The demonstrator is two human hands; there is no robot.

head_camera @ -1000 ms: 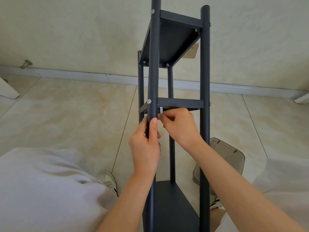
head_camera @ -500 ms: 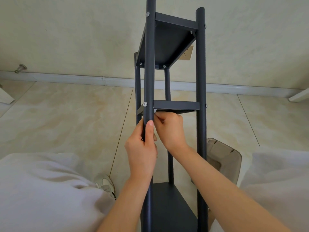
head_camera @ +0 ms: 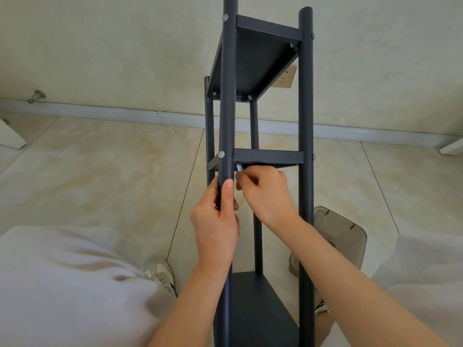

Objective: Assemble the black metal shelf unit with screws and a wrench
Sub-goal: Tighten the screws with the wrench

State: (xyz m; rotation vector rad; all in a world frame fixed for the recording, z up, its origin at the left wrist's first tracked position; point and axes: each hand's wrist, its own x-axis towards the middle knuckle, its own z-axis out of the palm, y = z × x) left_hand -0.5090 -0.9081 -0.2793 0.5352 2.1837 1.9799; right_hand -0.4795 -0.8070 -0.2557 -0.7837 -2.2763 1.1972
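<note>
The black metal shelf unit [head_camera: 305, 101] lies tilted toward me between my knees, its posts running up the middle of the view. My left hand [head_camera: 216, 221] grips the near left post just below the middle shelf [head_camera: 268, 155]. A silver screw head [head_camera: 221, 154] shows on that post at shelf level. My right hand [head_camera: 265, 194] pinches a small silver wrench [head_camera: 239, 168], whose tip points up under the shelf's left corner. The wrench's lower part is hidden in my fingers.
A translucent grey plastic container [head_camera: 343, 236] stands on the tiled floor right of the shelf. My knees in light trousers [head_camera: 62, 284] fill both lower corners, a shoe [head_camera: 160, 271] between them. The wall, a socket [head_camera: 285, 77] and baseboard lie behind.
The view shifted slightly. My right hand has turned under the shelf corner, so the silver wrench tip shows again after being mostly covered. My left hand keeps its grip on the post.
</note>
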